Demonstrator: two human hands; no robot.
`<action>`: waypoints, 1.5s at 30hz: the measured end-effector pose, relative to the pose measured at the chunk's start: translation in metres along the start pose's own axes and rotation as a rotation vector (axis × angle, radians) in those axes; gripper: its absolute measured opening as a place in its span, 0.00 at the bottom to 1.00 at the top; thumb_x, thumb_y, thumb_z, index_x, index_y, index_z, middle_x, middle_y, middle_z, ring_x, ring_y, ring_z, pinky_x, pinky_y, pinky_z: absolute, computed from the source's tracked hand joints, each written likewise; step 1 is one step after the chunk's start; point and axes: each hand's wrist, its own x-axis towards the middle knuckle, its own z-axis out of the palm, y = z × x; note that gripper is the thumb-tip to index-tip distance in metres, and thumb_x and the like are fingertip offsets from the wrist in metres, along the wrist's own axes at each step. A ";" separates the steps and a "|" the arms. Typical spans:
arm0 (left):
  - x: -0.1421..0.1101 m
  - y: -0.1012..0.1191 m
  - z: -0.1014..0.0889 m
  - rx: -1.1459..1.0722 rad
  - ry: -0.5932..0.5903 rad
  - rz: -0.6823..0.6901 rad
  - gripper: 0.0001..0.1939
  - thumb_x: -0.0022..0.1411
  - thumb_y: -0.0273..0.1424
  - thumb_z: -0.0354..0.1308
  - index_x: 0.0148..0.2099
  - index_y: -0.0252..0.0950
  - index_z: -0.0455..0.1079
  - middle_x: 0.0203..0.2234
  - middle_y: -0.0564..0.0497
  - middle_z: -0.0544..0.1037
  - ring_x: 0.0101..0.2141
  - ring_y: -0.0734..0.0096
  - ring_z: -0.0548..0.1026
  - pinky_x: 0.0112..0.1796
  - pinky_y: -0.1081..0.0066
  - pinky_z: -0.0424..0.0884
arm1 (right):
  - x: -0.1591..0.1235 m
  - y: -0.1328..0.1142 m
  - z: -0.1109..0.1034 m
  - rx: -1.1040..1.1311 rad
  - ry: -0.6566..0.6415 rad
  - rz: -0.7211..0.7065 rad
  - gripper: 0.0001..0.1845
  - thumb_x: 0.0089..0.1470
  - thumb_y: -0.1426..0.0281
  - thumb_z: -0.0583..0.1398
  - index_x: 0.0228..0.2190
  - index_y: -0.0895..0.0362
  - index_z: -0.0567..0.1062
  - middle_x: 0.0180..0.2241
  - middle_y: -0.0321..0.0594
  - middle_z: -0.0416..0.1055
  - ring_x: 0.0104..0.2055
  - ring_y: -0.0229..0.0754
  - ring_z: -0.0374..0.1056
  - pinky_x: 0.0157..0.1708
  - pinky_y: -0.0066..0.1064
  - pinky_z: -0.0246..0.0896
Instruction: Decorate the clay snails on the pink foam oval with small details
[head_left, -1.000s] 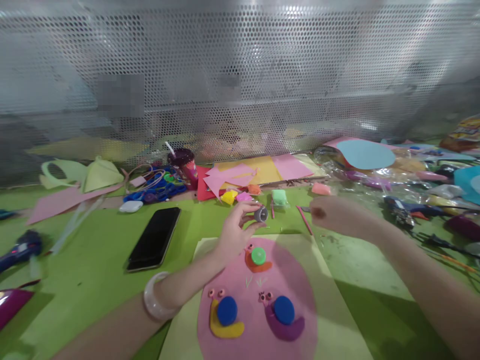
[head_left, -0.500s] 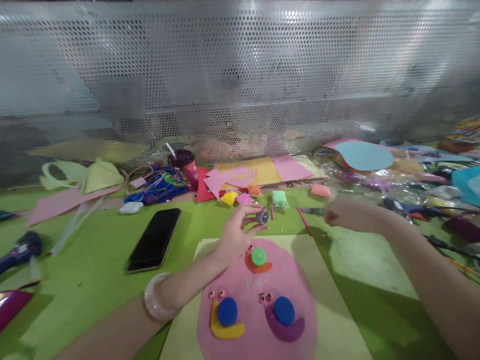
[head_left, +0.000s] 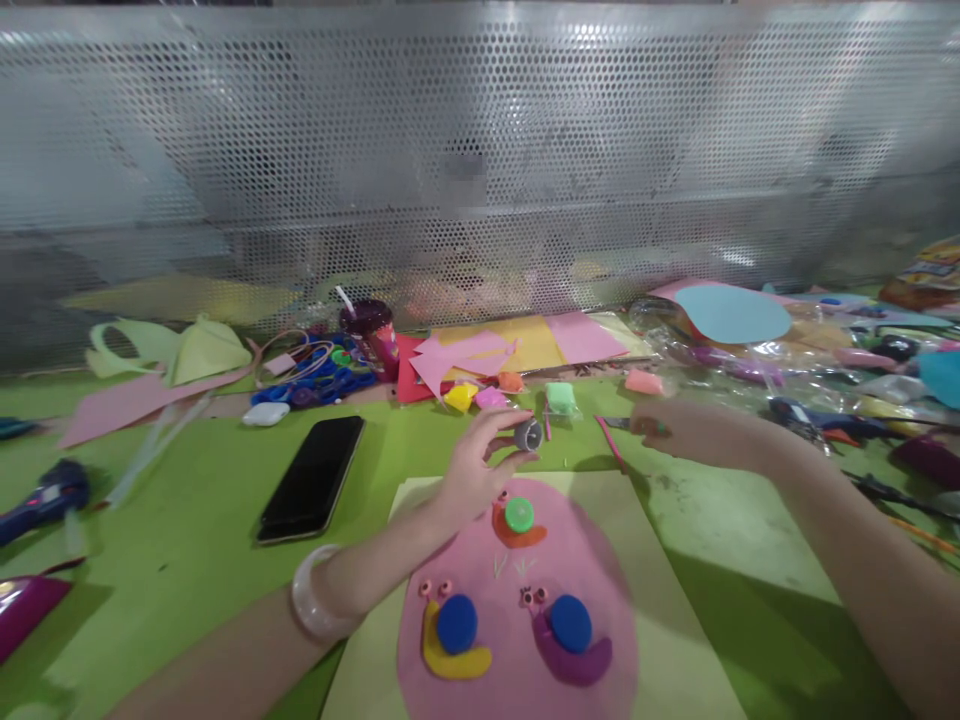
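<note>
Between the thumb and fingertips of my left hand (head_left: 484,445) is a small grey bottle cap (head_left: 529,434), its hollow side turned to the right. My right hand (head_left: 660,425) is at the right, its fingers closed over the green handle of a small knife (head_left: 616,423), whose grey blade points left and lies low by the table. A pink stick (head_left: 611,443) lies just left of it. Below my hands, a pink paper oval (head_left: 510,600) on pale yellow sheets carries a yellow clay snail (head_left: 457,662), a purple one (head_left: 576,668) and an orange one (head_left: 517,535), with bottle caps as shells.
A phone (head_left: 311,480) lies left of the sheets. Behind are a drink cup (head_left: 371,335), blue scissors (head_left: 322,385), paper scraps (head_left: 465,355) and clay packets (head_left: 560,398). Glue guns (head_left: 49,497) lie left and right. A perforated metal panel (head_left: 480,150) closes off the back.
My right hand moved slightly right, baring the knife's blade, then came back left with its fingers around the handle. My left hand keeps the grey cap nearly in place.
</note>
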 end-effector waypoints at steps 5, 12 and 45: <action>-0.001 0.001 -0.001 0.036 -0.038 0.098 0.13 0.55 0.27 0.61 0.44 0.40 0.69 0.42 0.47 0.67 0.44 0.66 0.70 0.43 0.64 0.73 | 0.006 -0.043 0.017 0.144 0.100 -0.127 0.12 0.58 0.65 0.51 0.34 0.54 0.72 0.30 0.39 0.72 0.27 0.37 0.66 0.25 0.27 0.56; -0.001 0.001 -0.002 0.209 -0.086 0.191 0.10 0.56 0.27 0.60 0.43 0.38 0.68 0.41 0.45 0.71 0.45 0.63 0.70 0.45 0.58 0.70 | 0.006 -0.072 0.045 0.380 0.301 -0.326 0.10 0.58 0.70 0.52 0.38 0.55 0.72 0.35 0.40 0.70 0.29 0.35 0.64 0.27 0.27 0.58; 0.004 -0.007 0.001 -0.167 0.031 -0.222 0.17 0.51 0.27 0.63 0.43 0.36 0.63 0.42 0.46 0.72 0.38 0.67 0.75 0.39 0.67 0.72 | 0.012 -0.007 0.035 -0.184 0.175 0.012 0.13 0.44 0.80 0.54 0.14 0.56 0.62 0.14 0.38 0.64 0.13 0.34 0.55 0.15 0.27 0.41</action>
